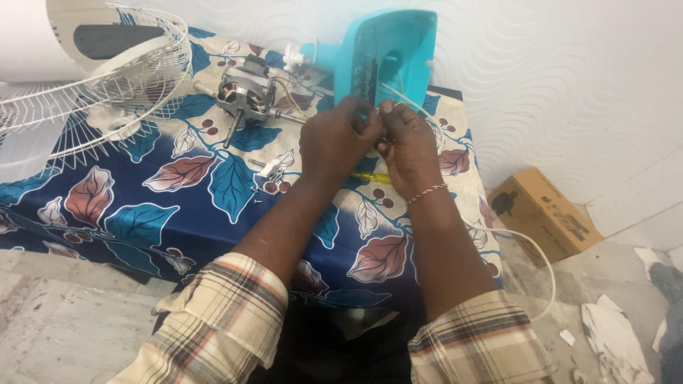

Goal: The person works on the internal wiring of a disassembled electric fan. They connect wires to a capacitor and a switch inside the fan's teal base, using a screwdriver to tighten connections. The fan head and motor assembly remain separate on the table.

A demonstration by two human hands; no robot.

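Note:
My left hand (334, 139) and my right hand (409, 146) meet at the open underside of a turquoise fan base (402, 43) that stands tipped on edge on the table. Both hands pinch thin white wires (409, 99) coming out of the base; the fingertips hide where the wires join. A bracelet sits on my right wrist. A yellow-handled screwdriver (373, 178) lies on the cloth under my hands. The bare fan motor (245, 92) with its shaft lies to the left, apart from my hands.
A white wire fan guard (92, 92) rests at the table's left end. The table wears a blue leaf-print cloth (178, 199). A white cord (530, 249) hangs off the right edge. A cardboard box (544, 213) and paper scraps lie on the floor at the right.

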